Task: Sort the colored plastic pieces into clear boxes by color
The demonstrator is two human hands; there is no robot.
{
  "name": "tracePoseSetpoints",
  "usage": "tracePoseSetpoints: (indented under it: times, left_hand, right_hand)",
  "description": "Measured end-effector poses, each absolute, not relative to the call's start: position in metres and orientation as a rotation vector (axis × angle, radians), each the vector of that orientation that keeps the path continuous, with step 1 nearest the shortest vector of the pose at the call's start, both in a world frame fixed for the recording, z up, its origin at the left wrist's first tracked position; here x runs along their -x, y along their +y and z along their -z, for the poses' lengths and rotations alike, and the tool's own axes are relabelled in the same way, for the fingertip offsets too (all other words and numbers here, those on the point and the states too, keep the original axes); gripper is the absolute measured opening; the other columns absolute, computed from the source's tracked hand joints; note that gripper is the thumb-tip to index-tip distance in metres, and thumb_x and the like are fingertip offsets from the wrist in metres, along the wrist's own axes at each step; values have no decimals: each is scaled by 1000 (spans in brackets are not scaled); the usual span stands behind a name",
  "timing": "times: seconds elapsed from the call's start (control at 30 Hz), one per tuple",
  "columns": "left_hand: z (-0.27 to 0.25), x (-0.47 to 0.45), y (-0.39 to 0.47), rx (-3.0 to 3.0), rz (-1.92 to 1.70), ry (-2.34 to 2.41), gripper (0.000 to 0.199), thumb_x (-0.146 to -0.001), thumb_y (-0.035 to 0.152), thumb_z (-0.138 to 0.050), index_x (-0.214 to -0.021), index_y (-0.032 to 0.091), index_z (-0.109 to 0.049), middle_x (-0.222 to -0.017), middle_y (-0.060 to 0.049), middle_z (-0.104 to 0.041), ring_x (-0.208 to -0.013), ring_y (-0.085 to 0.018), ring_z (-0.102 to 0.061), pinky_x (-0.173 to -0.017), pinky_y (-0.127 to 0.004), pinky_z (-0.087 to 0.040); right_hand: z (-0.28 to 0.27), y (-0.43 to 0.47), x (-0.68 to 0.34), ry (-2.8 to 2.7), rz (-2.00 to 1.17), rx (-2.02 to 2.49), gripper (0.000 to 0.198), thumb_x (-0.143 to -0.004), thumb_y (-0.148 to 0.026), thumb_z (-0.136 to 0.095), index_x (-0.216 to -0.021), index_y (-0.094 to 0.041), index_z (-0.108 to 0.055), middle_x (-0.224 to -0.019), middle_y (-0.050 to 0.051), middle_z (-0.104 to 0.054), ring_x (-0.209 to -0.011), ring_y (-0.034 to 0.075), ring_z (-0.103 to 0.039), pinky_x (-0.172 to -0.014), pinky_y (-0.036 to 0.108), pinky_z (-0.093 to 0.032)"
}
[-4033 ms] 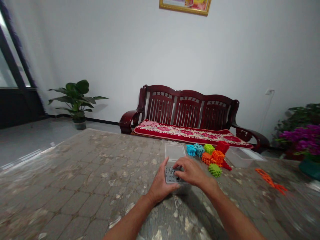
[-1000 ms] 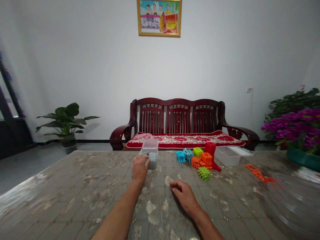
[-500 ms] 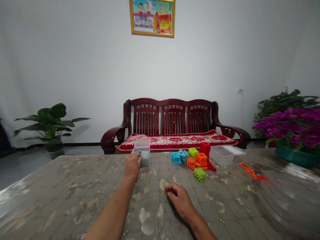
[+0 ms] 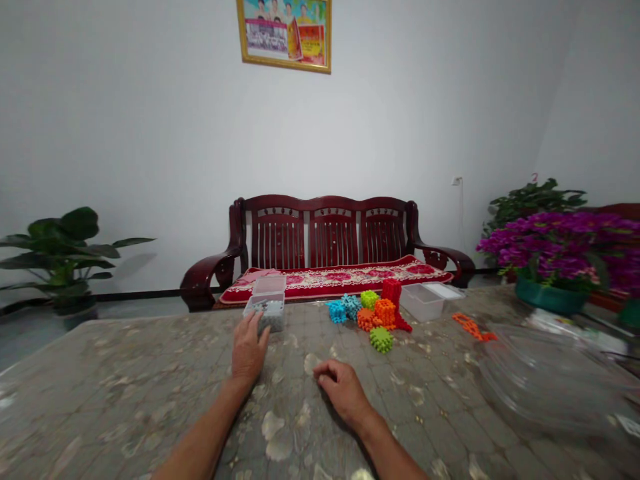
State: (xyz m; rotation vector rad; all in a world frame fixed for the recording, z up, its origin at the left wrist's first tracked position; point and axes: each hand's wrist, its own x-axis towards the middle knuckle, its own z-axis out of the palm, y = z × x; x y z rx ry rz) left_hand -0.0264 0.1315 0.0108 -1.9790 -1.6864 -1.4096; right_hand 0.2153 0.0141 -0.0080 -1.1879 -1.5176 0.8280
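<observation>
My left hand (image 4: 249, 350) reaches to the near-left side of a small clear plastic box (image 4: 276, 323) with its lid (image 4: 269, 287) raised. Its fingers are apart, and the fingertips are at the box's near rim; nothing shows in them. Small grey pieces (image 4: 267, 307) fill the box. My right hand (image 4: 345, 391) rests on the table with the fingers curled toward the thumb; whatever is inside them, if anything, is hidden. Beyond it stand assembled interlocking pieces: blue ones (image 4: 337, 311), orange ones (image 4: 385, 311), a green one (image 4: 381, 340) and a tall red one (image 4: 391, 295).
The patterned tabletop (image 4: 280, 427) spreads beneath both hands. To the right are a clear container (image 4: 425, 305), an orange linked strip (image 4: 470, 326), large clear plastic lids (image 4: 550, 380) and purple flowers (image 4: 560, 243) in a teal pot (image 4: 550, 295). A wooden bench (image 4: 333, 233) stands behind.
My left hand has drawn back slightly from the box and its fingers have spread. The whole view has shifted, so things appear further left. My right hand stays curled on the table.
</observation>
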Motion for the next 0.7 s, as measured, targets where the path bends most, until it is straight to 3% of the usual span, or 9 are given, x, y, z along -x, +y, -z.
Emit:
tracePoseSetpoints:
  times: [0.17, 0.43, 0.7]
  left_hand:
    - [17, 5, 100, 2285, 1107, -1752, 41, -88, 24, -55, -127, 18, -64, -131, -14, -68, -127, -30, -61, -112, -47, -48]
    - [36, -23, 56, 2330, 580, -1630, 40, -96, 33, -53, -131, 23, -68, -142, -19, -63, -133, -39, -57, -109, -58, -45]
    - [9, -31, 32, 2326, 323, -1753, 46, -101, 37, -48, -143, 22, -60, -150, -17, -58, -140, -36, -54, -114, -53, -41]
  right_hand:
    - [4, 13, -214, -1511, -835, 1199, 24, -78, -16, -58, -87, -22, -79, -89, 2, -80, -88, 21, -72, -85, 33, -55]
    - [-6, 3, -213, -1588, -717, 1298, 34, -76, -7, -54, -90, -23, -81, -92, 3, -81, -91, 20, -74, -88, 31, -54]
    - [-71, -3, -275, -1400, -144, 1594, 40, -85, -8, -51, -112, -23, -76, -114, 5, -78, -108, 21, -69, -100, 33, -49]
